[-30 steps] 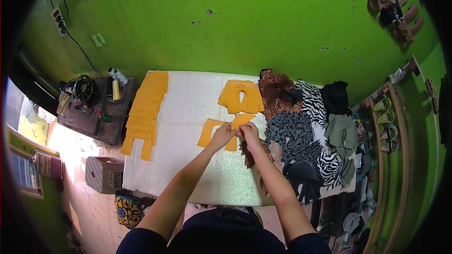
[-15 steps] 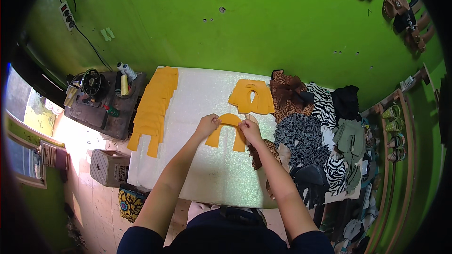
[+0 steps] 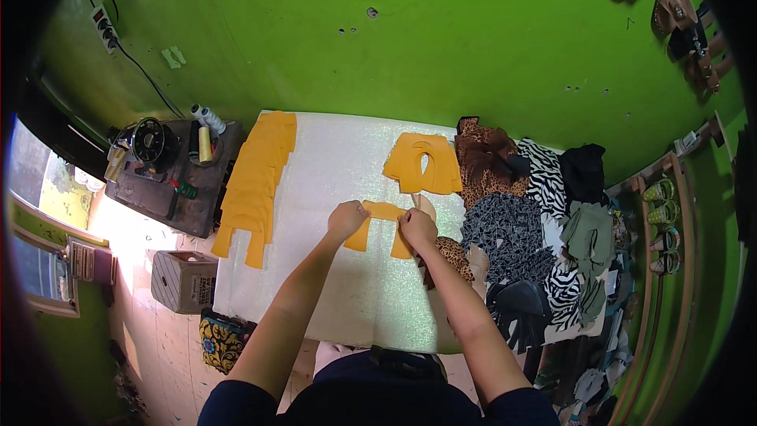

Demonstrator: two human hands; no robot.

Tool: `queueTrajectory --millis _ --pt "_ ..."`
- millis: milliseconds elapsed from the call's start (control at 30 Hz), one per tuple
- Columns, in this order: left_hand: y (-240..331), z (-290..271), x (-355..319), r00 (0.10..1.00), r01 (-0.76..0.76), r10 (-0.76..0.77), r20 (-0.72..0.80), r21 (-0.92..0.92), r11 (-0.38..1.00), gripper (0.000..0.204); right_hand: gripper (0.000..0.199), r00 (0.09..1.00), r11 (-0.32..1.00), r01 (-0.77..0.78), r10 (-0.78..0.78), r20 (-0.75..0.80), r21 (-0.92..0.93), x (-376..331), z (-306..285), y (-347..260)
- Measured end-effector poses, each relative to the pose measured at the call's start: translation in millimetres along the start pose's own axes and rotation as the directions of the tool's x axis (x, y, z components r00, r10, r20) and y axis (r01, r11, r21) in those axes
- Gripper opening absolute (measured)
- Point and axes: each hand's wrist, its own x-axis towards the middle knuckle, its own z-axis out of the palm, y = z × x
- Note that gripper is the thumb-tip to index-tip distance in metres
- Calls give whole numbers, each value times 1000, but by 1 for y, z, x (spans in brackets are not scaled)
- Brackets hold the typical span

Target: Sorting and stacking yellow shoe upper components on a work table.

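Over the middle of the table, a yellow U-shaped cut piece (image 3: 385,211) of leather-like material is stretched between my hands. My left hand (image 3: 346,220) pinches its left upper side, and my right hand (image 3: 418,227) grips the right upper side. The top of the piece looks folded over into a straight edge, while its two legs point toward me. Just beyond my right hand lies a pile of similar yellow pieces (image 3: 410,154), with an oval gap at its centre. An overlapping row of yellow pieces (image 3: 256,181) runs along the table's left side.
On the pale table (image 3: 315,308), leopard pieces (image 3: 473,162), grey patterned material (image 3: 505,229) and zebra material (image 3: 544,181) crowd the right side. A sewing machine (image 3: 150,142) and thread spools (image 3: 206,142) stand at left. A box (image 3: 183,280) sits on the floor; a shoe rack (image 3: 662,221) is at right.
The yellow piece's rounded top has gone from an arch to a flat, folded-looking edge. My hands have come slightly toward me, fingers curled more tightly around it.
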Motion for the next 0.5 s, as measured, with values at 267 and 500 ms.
queueTrajectory --millis 267,500 --pt "4 2 -2 1000 11 -11 -4 97 995 29 25 1000 999 27 -27 2 -38 0 2 -3" --pt "8 5 -5 966 -138 176 -187 198 970 30 37 997 1000 18 -20 -72 -23 -2 -4 0"
